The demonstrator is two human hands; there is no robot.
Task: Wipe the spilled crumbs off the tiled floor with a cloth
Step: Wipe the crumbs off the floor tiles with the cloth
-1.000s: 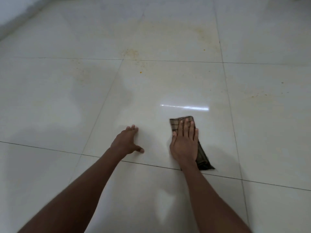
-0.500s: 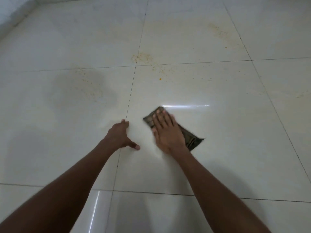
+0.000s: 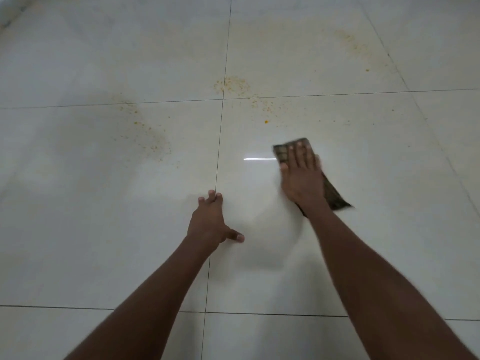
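My right hand (image 3: pixel 301 178) presses flat on a dark checked cloth (image 3: pixel 335 196) lying on the glossy white tiled floor (image 3: pixel 104 229). The cloth's ends stick out beyond my fingertips and past my wrist. My left hand (image 3: pixel 210 224) rests flat on the floor to the left of the cloth, fingers spread, holding nothing. Orange crumbs (image 3: pixel 232 85) lie in a patch ahead near a tile joint. More crumbs are scattered at the left (image 3: pixel 148 136) and at the far right (image 3: pixel 350 45). One larger orange crumb (image 3: pixel 265 122) sits just ahead of the cloth.
A strip of wall base (image 3: pixel 10 19) shows at the top left corner. A bright light reflection (image 3: pixel 259 159) streaks the tile beside the cloth. Dark grout lines cross the floor.
My right hand has slid the cloth to the right and slightly forward, towards the crumbs. The left hand stays planted on the floor. The view has shifted as my head moved.
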